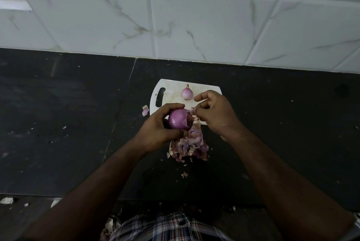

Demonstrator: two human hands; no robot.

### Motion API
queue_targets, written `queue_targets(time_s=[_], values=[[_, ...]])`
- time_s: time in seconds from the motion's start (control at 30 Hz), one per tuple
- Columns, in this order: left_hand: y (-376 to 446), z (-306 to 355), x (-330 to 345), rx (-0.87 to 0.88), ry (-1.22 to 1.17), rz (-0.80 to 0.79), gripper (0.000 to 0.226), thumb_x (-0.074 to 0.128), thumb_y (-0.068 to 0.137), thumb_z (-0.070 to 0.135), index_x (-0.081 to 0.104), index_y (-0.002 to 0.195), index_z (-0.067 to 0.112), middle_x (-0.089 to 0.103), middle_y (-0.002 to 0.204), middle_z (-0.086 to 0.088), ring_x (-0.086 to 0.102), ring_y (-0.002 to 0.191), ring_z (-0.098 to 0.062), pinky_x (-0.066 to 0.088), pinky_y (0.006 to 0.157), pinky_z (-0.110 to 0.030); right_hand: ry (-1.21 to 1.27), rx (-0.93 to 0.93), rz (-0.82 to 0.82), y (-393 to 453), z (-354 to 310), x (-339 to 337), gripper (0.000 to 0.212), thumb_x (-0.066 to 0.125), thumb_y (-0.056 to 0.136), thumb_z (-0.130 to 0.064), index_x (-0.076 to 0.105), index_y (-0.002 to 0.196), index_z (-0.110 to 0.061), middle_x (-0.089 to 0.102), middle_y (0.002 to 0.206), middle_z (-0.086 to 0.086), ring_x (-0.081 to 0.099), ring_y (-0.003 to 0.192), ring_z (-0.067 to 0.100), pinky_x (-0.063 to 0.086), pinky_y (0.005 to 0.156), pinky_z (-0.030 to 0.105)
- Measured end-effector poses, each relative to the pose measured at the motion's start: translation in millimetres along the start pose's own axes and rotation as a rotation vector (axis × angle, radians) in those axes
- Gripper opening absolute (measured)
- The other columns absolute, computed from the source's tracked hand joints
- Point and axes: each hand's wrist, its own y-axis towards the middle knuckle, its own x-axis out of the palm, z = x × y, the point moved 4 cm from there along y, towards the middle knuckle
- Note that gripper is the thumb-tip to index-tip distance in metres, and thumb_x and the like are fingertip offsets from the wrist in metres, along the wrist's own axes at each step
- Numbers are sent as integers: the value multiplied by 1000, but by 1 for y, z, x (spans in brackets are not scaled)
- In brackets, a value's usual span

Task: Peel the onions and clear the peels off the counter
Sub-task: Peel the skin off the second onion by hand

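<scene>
white cutting board (171, 92), marbled white wall tiles (194, 16), checked shirt (167, 227)

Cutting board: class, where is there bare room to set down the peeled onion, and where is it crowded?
Free: the board patch between its handle slot and the small onion. Crowded: the near edge, under both hands, and the peel pile on the counter just below.

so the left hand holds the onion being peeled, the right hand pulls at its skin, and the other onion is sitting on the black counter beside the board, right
Not quite. The head view shows the other onion lying on the white cutting board itself, not on the counter. The rest holds: the left hand grips the onion being peeled and the right hand pulls at its skin.
</scene>
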Motion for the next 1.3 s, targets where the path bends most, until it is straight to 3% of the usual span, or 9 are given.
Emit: queue_targets(time_s=[0.1,0.23,0.47,0.6,0.73,0.83,0.97,1.13,1.3], values=[[0,2,0,18,-26,16,73,86,70,-7,58,130,23,58,132,0,69,109,-21,62,84,-40,-38,19,5,0,7,-2,24,68,80,-13,63,99,-27,72,77,3,71,75,19,59,76,48],[2,7,-9,49,-15,64,73,85,70,-6,55,128,28,58,130,4,68,108,-19,60,79,-32,-102,33,-46,-3,14,-7,26,73,81,-7,67,100,-23,71,78,0,70,67,13,61,72,41],[1,4,-11,8,-5,34,77,85,70,-7,54,129,30,56,132,9,67,109,-15,60,81,-32,-146,-53,-110,-6,4,-10,33,61,90,-2,74,112,-22,74,112,-8,67,103,4,56,93,31],[1,4,-5,36,9,17,76,84,69,-12,54,128,25,58,130,8,69,107,-11,58,79,-26,46,-95,-78,-2,-12,-1,27,75,86,-25,73,113,-21,75,96,-4,72,86,11,62,78,41],[0,7,-4,84,50,69,75,85,69,-10,54,128,23,59,126,11,69,103,-7,58,76,-22,-2,-142,20,3,-12,7,18,76,82,-10,78,97,-20,76,85,-4,72,78,10,61,79,43],[1,6,-14,120,64,159,76,87,67,-7,53,127,24,57,132,4,67,106,-14,58,76,-24,94,-39,33,0,-2,10,21,71,84,-2,75,101,-14,74,78,5,70,67,17,62,75,48],[2,7,-16,135,99,114,76,84,68,-11,52,125,28,52,136,3,63,115,-15,57,80,-23,313,14,-42,-3,-6,12,24,70,90,-9,70,114,-10,72,98,10,72,83,24,62,76,43],[0,8,-6,154,129,87,73,83,69,-12,51,125,22,55,129,12,65,105,0,56,77,-19,83,-173,3,2,-15,15,22,77,82,-6,77,98,-20,76,90,-3,73,84,11,61,81,37],[3,5,-17,175,145,219,76,89,67,-3,51,124,30,55,133,10,65,107,-12,60,80,-30,205,40,93,0,6,14,22,71,80,2,75,95,-14,72,76,7,67,63,14,60,64,37]])
